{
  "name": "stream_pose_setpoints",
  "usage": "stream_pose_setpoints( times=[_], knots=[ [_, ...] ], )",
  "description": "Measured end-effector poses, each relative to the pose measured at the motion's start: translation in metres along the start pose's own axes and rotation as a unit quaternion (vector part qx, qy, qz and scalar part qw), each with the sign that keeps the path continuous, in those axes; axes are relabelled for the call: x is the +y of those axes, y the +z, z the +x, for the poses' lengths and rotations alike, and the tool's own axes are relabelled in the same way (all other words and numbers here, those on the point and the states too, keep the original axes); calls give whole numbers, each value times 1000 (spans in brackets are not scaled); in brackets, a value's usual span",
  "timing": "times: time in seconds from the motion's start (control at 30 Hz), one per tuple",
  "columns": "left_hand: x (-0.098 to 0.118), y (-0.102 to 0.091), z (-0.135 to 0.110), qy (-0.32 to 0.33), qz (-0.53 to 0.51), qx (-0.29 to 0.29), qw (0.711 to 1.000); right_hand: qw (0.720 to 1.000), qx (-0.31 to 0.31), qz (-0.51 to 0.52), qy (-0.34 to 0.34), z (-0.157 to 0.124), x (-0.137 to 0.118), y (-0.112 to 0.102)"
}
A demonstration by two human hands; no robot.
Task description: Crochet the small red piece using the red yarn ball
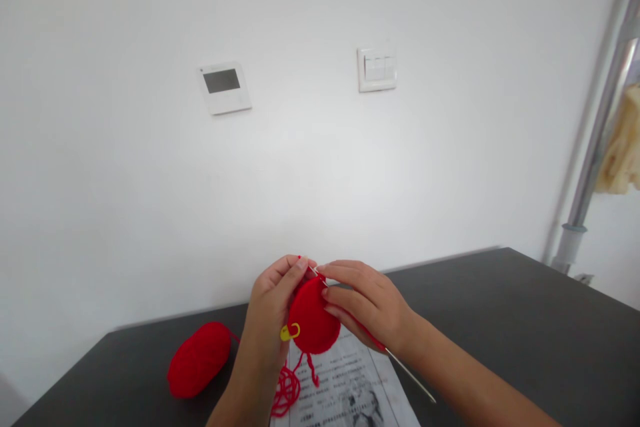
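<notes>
A round red crocheted piece is pinched at its upper left edge by my left hand, thumb on top. Clipped to its left side is a yellow stitch marker. My right hand grips a thin metal crochet hook, whose front end reaches the top edge of the piece near my left fingertips. The hook's back end sticks out below my right palm. A short red yarn tail dangles from the piece. Whether a loop sits on the hook tip is too small to tell.
On the dark table, a red yarn ball lies left of my left forearm. Loose red yarn rests on a printed sheet beneath my hands. A white wall with a switch panel and a thermostat-like panel stands behind.
</notes>
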State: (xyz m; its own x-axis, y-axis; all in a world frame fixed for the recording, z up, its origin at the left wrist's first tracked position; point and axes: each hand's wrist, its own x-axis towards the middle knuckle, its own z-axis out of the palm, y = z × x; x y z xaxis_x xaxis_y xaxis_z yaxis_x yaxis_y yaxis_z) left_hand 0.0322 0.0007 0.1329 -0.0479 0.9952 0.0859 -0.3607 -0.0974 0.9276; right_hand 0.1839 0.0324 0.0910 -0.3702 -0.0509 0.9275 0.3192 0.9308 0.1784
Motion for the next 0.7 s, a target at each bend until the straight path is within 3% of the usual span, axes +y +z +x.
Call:
stream_pose_setpoints(
  times=[0.4, 0.7],
  knots=[
    [-9, -7, 6, 58, 104, 11, 993, 1000, -4, -17, 26, 1, -2, -1],
    [-8, -9, 8, 129, 236, 29, 963, 1000, -8, -3, 29, 0, 0, 1]
  ],
)
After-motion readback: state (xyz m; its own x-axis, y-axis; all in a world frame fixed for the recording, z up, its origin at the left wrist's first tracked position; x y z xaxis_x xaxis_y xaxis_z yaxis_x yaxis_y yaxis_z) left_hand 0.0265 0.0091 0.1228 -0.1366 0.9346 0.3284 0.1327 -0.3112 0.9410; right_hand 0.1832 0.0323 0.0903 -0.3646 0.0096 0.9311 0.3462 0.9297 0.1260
